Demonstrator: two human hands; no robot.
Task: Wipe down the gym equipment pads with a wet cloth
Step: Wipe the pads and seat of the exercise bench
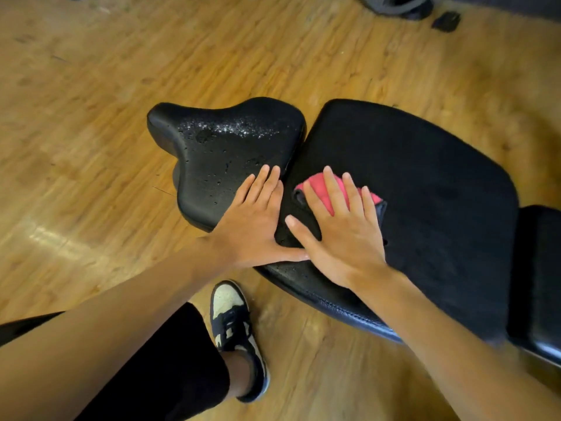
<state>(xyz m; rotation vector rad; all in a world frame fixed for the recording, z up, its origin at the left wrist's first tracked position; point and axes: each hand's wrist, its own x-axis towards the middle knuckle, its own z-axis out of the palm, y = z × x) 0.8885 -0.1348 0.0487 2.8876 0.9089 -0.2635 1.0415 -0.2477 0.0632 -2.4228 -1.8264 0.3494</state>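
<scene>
Right hand (343,235) flat, pressing pink cloth (326,189) on back pad (425,192)

A black saddle-shaped pad (224,153), beaded with droplets, is lying left of a larger black pad (425,192) carrying a crumpled pink cloth (318,185).

Seat pad (224,153) showed a black, fine-grained, vinyl-like skin, glistening with droplets. Larger pad (425,192) looked matt black, its stitched edge glossier. Cloth (318,189) was pink, soft fabric. Floor (91,117) appeared wood-grain plank, low sheen.
</scene>
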